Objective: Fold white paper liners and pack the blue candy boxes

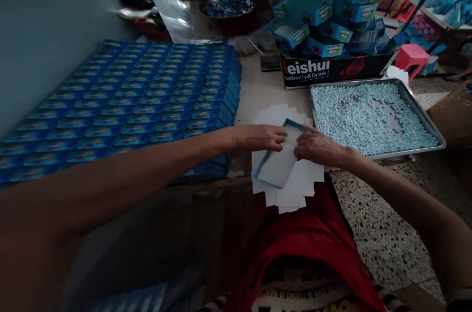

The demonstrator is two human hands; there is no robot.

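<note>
The shallow box (277, 164) was positioned at a slant over the white sheets (311, 172), at the near edge of the table (260, 80), between both hands. The left hand (263, 138) contacted its left far side; the right hand (317, 146) contacted its right side. Fingers were bent; whether they pinched the walls could not be determined.

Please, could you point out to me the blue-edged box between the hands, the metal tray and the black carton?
Blue-edged box (278, 165): head view, on its pale inside.
Metal tray (405, 152): head view, on its near rim.
Black carton (335, 69): head view, on its front panel.
</note>
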